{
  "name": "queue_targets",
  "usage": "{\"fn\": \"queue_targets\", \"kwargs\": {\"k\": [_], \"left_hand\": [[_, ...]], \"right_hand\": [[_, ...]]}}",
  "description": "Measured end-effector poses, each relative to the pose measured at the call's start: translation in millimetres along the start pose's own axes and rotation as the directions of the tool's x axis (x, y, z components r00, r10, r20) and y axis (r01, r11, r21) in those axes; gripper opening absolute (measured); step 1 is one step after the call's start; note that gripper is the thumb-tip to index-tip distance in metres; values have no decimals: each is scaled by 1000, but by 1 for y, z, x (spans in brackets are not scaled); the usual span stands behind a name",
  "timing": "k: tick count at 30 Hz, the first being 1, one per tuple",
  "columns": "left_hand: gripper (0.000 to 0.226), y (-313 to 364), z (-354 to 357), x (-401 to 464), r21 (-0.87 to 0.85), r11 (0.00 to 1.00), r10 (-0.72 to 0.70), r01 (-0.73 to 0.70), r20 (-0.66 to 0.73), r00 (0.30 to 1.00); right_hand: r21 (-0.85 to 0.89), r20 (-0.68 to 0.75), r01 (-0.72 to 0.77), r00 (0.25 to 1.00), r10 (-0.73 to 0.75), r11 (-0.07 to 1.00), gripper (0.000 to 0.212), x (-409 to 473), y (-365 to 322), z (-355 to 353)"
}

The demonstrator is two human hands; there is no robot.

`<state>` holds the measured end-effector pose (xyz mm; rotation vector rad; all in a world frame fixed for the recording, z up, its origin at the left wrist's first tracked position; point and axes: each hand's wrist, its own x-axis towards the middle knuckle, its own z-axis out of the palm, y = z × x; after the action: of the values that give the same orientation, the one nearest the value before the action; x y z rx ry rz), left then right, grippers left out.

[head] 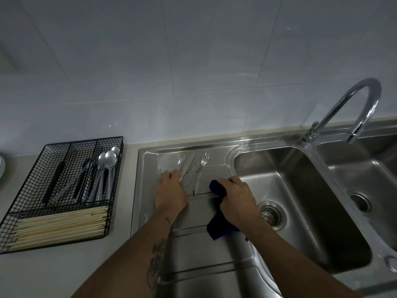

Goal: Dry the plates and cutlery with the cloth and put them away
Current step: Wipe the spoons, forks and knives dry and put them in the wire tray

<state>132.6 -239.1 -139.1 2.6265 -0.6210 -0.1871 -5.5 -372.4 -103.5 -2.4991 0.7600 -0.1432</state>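
My left hand (170, 186) is down on the drainboard (214, 211), fingers curled onto the handle ends of the knives (189, 168). Whether I have one properly pinched I cannot tell, because my knuckles hide the fingertips. My right hand (236, 196) grips the cloth (218, 188), bunched in the fist with a tail hanging below my wrist toward the drainboard.

The knives lie crossed and touching, with the fork (200, 171) just beside them, all on wet-looking steel. If I lift one carelessly, I expect it to drag its neighbour, and the loose piece could slide down the drainboard or off into the basin (290, 190) to my right. The blades point away from me, which is good, but wiping along a blade with a thin fold of cloth could let the edge reach my fingers. The fork seems to carry specks near its neck, so drying might only smear them onto the cloth.

Both forearms reach forward and slightly inward, wrists low, left palm down, right hand knuckles-up beside the basin rim.

Further left on the tabletop (126, 201), the wire tray (64, 190) already holds spoons (108, 160), other cutlery and chopsticks (60, 226). It sits well apart from the drainboard, so a wet knife carried across could drip or slip. A stack of plates (1, 168) peeks in at the far left edge.
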Motion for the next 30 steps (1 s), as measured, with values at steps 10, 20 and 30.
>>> {"fn": "queue_targets", "kwargs": {"k": [10, 20, 30], "left_hand": [[20, 35, 14, -4, -10, 983, 185, -185, -12, 983], [38, 45, 14, -1, 42, 998, 41, -45, 109, 993], [37, 6, -10, -35, 222, 926, 293, -306, 94, 952]], "right_hand": [[-33, -19, 25, 999, -26, 999, 55, 0, 2, 2], [-9, -23, 75, 997, -75, 997, 56, -11, 10, 0], [51, -150, 85, 986, -76, 995, 51, -22, 0, -4]]}}
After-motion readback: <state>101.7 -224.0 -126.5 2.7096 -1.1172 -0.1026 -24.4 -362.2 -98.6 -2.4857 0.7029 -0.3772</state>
